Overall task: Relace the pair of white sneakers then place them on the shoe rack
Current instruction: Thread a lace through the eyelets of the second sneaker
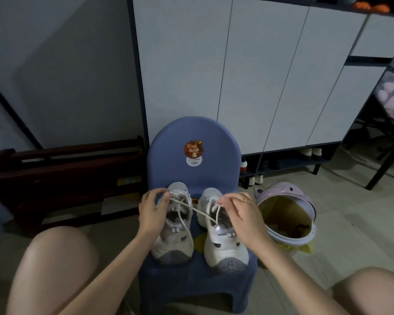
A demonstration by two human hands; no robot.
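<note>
Sneakers, white and paired, stand side by side on the seat of a small blue chair (192, 137), toes toward the person, probably set there to bring the eyelets within easy reach of someone sitting low. Far left, against the wall, a dark wooden rack (55, 173) lies in shadow; whether it is the shoe rack meant by the task is hard to say, and its shelves are too dim to read. The left hand (151, 211) hovers over the left sneaker (172, 237), thumb and fingers pinched together on a lace (191, 206) near the upper eyelets. That lace runs taut and slanting across the gap to the right sneaker (225, 244), where the right hand (241, 209), a ring on one finger, pinches its fingertips on lace strands just above the tongue. Which shoe the stretched strand belongs to cannot be told, since the hands cover both ends. Holding it tight likely keeps it straight for threading. Just right of the chair, a lilac bin (289, 214) with a yellow liner tilts open on the floor. Behind stands a white cabinet (214, 64) with footwear dimly visible beneath.
</note>
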